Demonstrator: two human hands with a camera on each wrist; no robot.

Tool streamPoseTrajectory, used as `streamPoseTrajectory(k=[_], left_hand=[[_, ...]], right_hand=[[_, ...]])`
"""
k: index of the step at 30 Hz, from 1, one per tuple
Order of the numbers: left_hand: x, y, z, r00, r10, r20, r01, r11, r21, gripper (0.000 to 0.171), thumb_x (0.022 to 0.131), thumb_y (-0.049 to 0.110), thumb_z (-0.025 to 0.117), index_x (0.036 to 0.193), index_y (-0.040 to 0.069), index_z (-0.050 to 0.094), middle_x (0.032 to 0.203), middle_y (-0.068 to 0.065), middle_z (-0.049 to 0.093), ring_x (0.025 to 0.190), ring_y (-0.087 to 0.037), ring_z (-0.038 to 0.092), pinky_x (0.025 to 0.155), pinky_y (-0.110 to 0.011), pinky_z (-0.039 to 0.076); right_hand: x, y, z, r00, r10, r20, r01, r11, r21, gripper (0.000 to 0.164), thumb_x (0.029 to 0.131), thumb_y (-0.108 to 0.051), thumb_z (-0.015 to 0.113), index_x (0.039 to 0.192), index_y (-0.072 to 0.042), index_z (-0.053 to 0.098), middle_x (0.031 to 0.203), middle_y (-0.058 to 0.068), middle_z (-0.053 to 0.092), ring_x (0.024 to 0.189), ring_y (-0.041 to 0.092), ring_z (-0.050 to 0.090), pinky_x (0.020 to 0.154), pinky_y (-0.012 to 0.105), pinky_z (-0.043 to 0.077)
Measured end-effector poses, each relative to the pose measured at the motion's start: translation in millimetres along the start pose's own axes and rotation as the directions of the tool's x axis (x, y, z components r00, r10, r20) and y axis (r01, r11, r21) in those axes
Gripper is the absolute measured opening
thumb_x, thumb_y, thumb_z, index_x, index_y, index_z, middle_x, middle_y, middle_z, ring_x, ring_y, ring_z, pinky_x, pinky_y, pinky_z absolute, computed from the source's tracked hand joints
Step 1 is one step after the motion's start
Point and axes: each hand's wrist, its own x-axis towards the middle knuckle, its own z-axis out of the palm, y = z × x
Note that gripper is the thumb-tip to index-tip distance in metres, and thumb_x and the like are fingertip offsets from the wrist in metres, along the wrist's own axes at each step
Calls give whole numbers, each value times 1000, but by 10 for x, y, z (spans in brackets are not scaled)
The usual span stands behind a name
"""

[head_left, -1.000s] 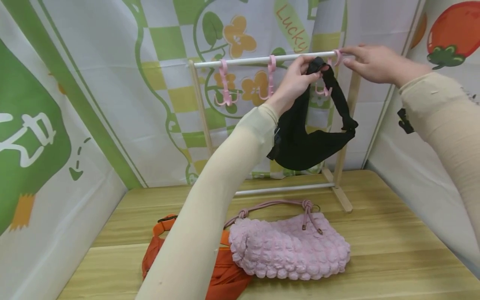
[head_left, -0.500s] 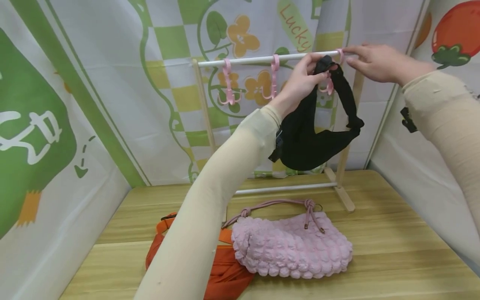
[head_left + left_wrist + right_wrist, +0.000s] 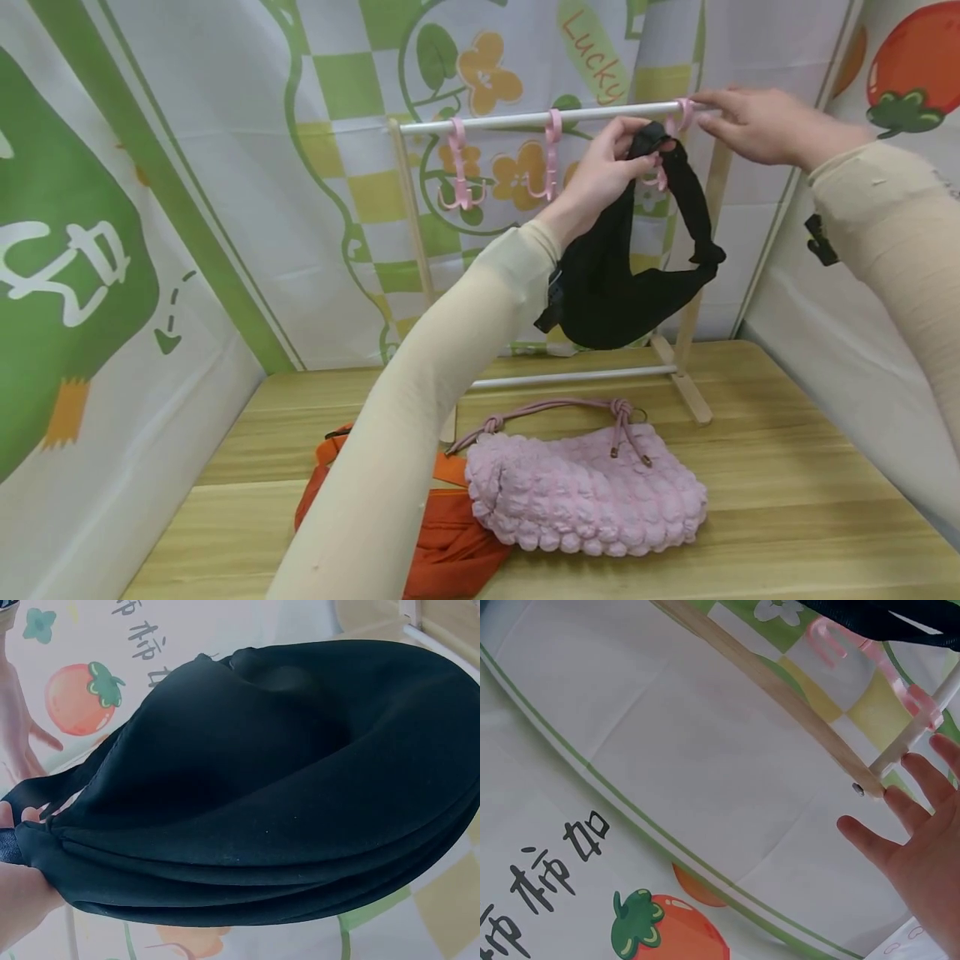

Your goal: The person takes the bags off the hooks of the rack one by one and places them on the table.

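Observation:
In the head view, my left hand [image 3: 600,171] pinches the strap of a black bag [image 3: 615,307] near its top, and the bag hangs below in a loop. The strap is close to the rightmost pink hook [image 3: 685,113], whose lower prongs partly show behind it. Whether they touch, I cannot tell. My right hand [image 3: 776,127] is at the right end of the white rod [image 3: 502,122], fingers extended by that hook's top. The right wrist view has spread fingers beside the rod. The bag [image 3: 262,772] fills most of the left wrist view.
Two more pink hooks [image 3: 461,179] hang on the rod of the wooden stand [image 3: 686,325]. On the table [image 3: 787,467] lie a pink puffy bag [image 3: 585,492] and an orange bag [image 3: 457,542], partly hidden by my left forearm. Printed cloth walls [image 3: 217,208] surround the table.
My left hand and the black bag have moved slightly right, nearer the rightmost hook, then dipped a little. My right hand stays by the rod's end. The head view has shifted slightly.

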Motion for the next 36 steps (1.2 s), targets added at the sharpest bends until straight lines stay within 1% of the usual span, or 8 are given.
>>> streamPoseTrajectory(k=[8, 11, 17, 20, 23, 27, 30, 36], left_hand=[[-50, -41, 12, 1000, -10, 10, 11, 1000, -17, 35, 93, -8, 50, 126, 1, 44, 126, -17, 60, 112, -21, 59, 84, -15, 48], [-52, -66, 11, 1000, -2, 13, 2, 1000, -26, 35, 93, -8, 50, 126, 0, 44, 126, -19, 60, 110, -21, 59, 83, -16, 48], [-43, -119, 2, 1000, 0, 15, 1, 998, -56, 35, 93, -8, 50, 126, 2, 45, 124, -18, 61, 101, -22, 60, 80, -17, 49], [-82, -114, 1, 1000, -1, 14, 2, 998, -61, 34, 93, -7, 50, 126, 2, 45, 123, -17, 61, 103, -23, 60, 84, -18, 49], [-154, -85, 7, 1000, -1, 11, 2, 998, -67, 33, 93, -7, 50, 125, 1, 46, 123, -19, 61, 106, -25, 60, 88, -19, 49], [-245, -45, 22, 1000, 10, 11, -9, 996, -85, 32, 93, -9, 49, 123, -2, 46, 122, -22, 61, 101, -27, 60, 86, -19, 50], [-275, -43, 24, 1000, 24, 5, -23, 995, -99, 31, 93, -10, 48, 123, -3, 46, 121, -24, 60, 98, -29, 59, 81, -18, 50], [-212, -137, -6, 999, 30, -24, -33, 990, -134, 31, 92, -9, 50, 123, -1, 47, 120, -24, 61, 97, -30, 61, 76, -18, 50]], right_hand=[[-82, 19, 36, 998, -4, -68, 7, 999, 40, 55, 104, -36, 22, 151, -8, 20, 145, 34, 30, 121, 57, 36, 101, 69, 25], [-135, 43, 70, 993, -6, -122, 15, 997, 78, 54, 104, -36, 25, 150, -8, 22, 142, 34, 34, 123, 57, 36, 103, 68, 24], [-261, 77, 179, 963, -5, -268, 53, 984, 172, 49, 103, -32, 31, 146, -8, 33, 142, 28, 40, 130, 49, 35, 108, 63, 24], [-321, 65, 255, 949, -4, -316, 76, 974, 215, 47, 103, -30, 32, 144, -7, 37, 149, 23, 34, 137, 44, 29, 113, 59, 19], [-368, 48, 347, 938, -15, -347, 105, 965, 241, 46, 103, -29, 33, 142, -6, 40, 148, 23, 35, 139, 42, 27, 114, 57, 17], [-425, 40, 466, 934, -22, -356, 129, 951, 282, 45, 104, -27, 32, 141, -5, 41, 144, 24, 41, 136, 44, 31, 113, 58, 18], [-475, 37, 547, 940, -2, -342, 118, 941, 318, 45, 104, -28, 32, 142, -6, 40, 144, 22, 41, 135, 44, 32, 112, 60, 19], [-566, 12, 672, 954, 20, -300, 100, 921, 376, 46, 104, -32, 32, 143, -10, 39, 146, 15, 41, 133, 42, 36, 106, 62, 27]])
